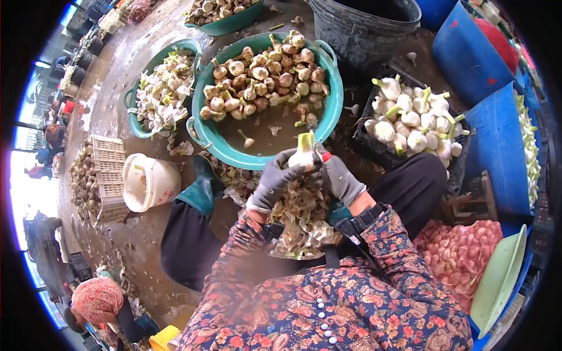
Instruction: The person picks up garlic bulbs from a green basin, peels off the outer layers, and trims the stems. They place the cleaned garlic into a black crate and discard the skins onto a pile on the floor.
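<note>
My left hand (pixel 274 182), in a grey glove, is closed around a white garlic bulb (pixel 302 153) whose cut green-white stem points up. Close beside the bulb, my gloved right hand (pixel 342 180) has its fingers curled round a small tool with a red part (pixel 326 157); its blade or tip is too small to make out. Beneath both hands, loose garlic skins (pixel 304 219) are heaped between my legs. Just beyond the hands stands a large green tub (pixel 246 157) holding many unpeeled garlic bulbs (pixel 263 76).
A black crate (pixel 358 137) of cleaned garlic stands at right, near blue bins (pixel 486 134). To the left are a smaller green tub (pixel 130 99) of skins and a white bucket (pixel 153 182). A red net sack (pixel 459 251) lies by my right side. Another person (pixel 96 301) bends at lower left.
</note>
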{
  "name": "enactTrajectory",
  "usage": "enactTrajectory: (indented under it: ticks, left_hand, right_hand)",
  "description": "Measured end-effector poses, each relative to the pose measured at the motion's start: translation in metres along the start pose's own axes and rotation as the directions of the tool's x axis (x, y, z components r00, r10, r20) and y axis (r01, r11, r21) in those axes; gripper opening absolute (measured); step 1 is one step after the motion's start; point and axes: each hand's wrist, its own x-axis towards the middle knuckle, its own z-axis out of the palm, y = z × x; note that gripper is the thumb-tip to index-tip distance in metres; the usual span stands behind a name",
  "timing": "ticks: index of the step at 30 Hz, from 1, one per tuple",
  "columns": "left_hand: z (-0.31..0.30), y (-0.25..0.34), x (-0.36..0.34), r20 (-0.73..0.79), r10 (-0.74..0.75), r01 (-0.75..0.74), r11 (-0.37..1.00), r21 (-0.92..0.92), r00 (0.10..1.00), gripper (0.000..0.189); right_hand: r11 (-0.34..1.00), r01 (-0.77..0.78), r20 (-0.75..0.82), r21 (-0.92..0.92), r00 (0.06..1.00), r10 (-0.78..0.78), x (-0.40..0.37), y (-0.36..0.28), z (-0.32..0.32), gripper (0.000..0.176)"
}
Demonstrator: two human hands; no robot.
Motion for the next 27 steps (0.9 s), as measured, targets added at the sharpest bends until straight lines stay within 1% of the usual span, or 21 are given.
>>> enactTrajectory:
  ticks: [2,3,4,6,7,8,10,11,12,14,15,16,18,19,20,21,22,23,24,26,27]
  left_hand:
    - [0.003,-0.02,0.007,-0.04,0.112,-0.107,0.988,0.114,0.993,0.056]
    - [-0.001,-0.027,0.012,-0.015,0.12,-0.11,0.95,0.291,0.993,0.057]
    - [-0.005,-0.035,0.013,-0.02,0.116,-0.106,0.952,0.289,0.993,0.057]
    - [0.004,-0.015,0.007,-0.09,0.277,-0.149,0.731,0.666,0.957,0.056]
    - [0.0,-0.025,0.011,-0.093,0.261,-0.179,0.841,0.51,0.961,0.042]
    - [-0.002,-0.028,0.013,-0.094,0.256,-0.174,0.841,0.512,0.962,0.042]
    - [-0.007,-0.031,0.018,-0.03,0.107,-0.055,0.707,0.705,0.994,0.027]
    - [0.0,-0.021,0.014,-0.122,0.096,0.013,0.73,0.684,0.988,0.015]
    - [-0.003,-0.023,0.015,-0.122,0.095,0.015,0.729,0.685,0.988,0.015]
    - [-0.014,-0.031,0.017,-0.213,0.001,0.078,0.929,0.362,0.977,0.017]
    - [-0.016,-0.029,0.014,-0.213,-0.122,0.124,0.992,-0.003,0.969,0.02]
    - [-0.021,-0.032,0.015,-0.215,-0.122,0.124,0.992,-0.003,0.969,0.02]
    - [-0.027,-0.035,0.016,-0.1,-0.144,0.075,0.862,-0.501,0.984,0.023]
    - [-0.027,-0.038,0.016,-0.142,-0.15,0.047,0.832,-0.553,0.978,0.02]
    - [-0.031,-0.037,0.017,-0.146,-0.146,0.041,0.832,-0.554,0.978,0.02]
    - [-0.037,-0.037,0.016,-0.142,-0.188,0.088,0.848,-0.523,0.972,0.018]
    - [-0.041,-0.038,0.015,-0.136,-0.231,0.137,0.861,-0.49,0.963,0.017]
    - [-0.038,-0.035,0.016,-0.18,-0.18,0.09,0.903,-0.419,0.967,0.015]
    - [-0.035,-0.032,0.015,-0.178,-0.179,0.09,0.904,-0.419,0.968,0.015]
    - [-0.028,-0.025,0.008,-0.24,-0.094,-0.007,0.921,-0.39,0.966,0.013]
    - [-0.025,-0.019,0.003,-0.24,-0.092,-0.009,0.921,-0.389,0.966,0.013]
  right_hand:
    - [0.985,0.045,0.16,0.168,0.984,-0.073,-0.007,0.01,-0.003,0.04]
    - [0.985,0.039,0.158,0.167,0.985,-0.066,-0.006,0.012,-0.005,0.04]
    - [0.997,0.036,0.092,0.075,0.995,-0.043,-0.002,0.013,-0.004,0.042]
    - [0.994,0.014,-0.042,-0.106,0.999,-0.019,0.012,0.014,-0.006,0.047]
    - [0.925,-0.072,-0.094,-0.372,0.995,0.039,0.024,0.018,-0.021,0.049]
    - [0.927,-0.076,-0.095,-0.368,0.995,0.044,0.026,0.019,-0.021,0.049]
    - [0.65,-0.142,-0.191,-0.747,0.981,-0.005,0.029,0.021,-0.021,0.051]
    - [0.651,-0.112,-0.179,-0.751,0.983,-0.038,0.021,0.016,-0.015,0.044]
    - [0.652,-0.112,-0.179,-0.75,0.983,-0.037,0.02,0.017,-0.015,0.044]
    - [0.822,0.26,0.124,-0.507,0.966,-0.229,0.017,0.017,-0.019,0.037]
    - [0.938,0.129,0.187,-0.321,0.98,-0.071,-0.001,-0.007,-0.008,0.043]
    - [0.938,0.129,0.189,-0.32,0.979,-0.07,-0.004,-0.009,-0.005,0.043]
    - [0.929,0.305,0.387,-0.209,0.898,-0.208,-0.005,-0.011,-0.002,0.046]
    - [0.854,0.401,0.367,-0.332,0.889,-0.275,0.0,-0.006,-0.004,0.055]
    - [0.853,0.402,0.372,-0.333,0.887,-0.273,-0.003,-0.009,0.002,0.055]
    - [0.393,0.545,0.373,-0.74,0.82,-0.434,-0.012,-0.012,0.012,0.058]
    - [-0.205,0.416,0.457,-0.886,0.707,-0.54,-0.018,-0.012,0.018,0.06]
    - [-0.261,0.467,0.527,-0.845,0.645,-0.554,-0.017,-0.009,0.018,0.056]
    - [-0.262,0.465,0.526,-0.846,0.644,-0.555,-0.014,-0.007,0.016,0.056]
    - [-0.043,0.529,0.455,-0.848,0.682,-0.572,-0.008,0.001,0.011,0.045]
    - [0.103,0.5,0.312,-0.86,0.674,-0.669,-0.005,0.008,0.013,0.032]
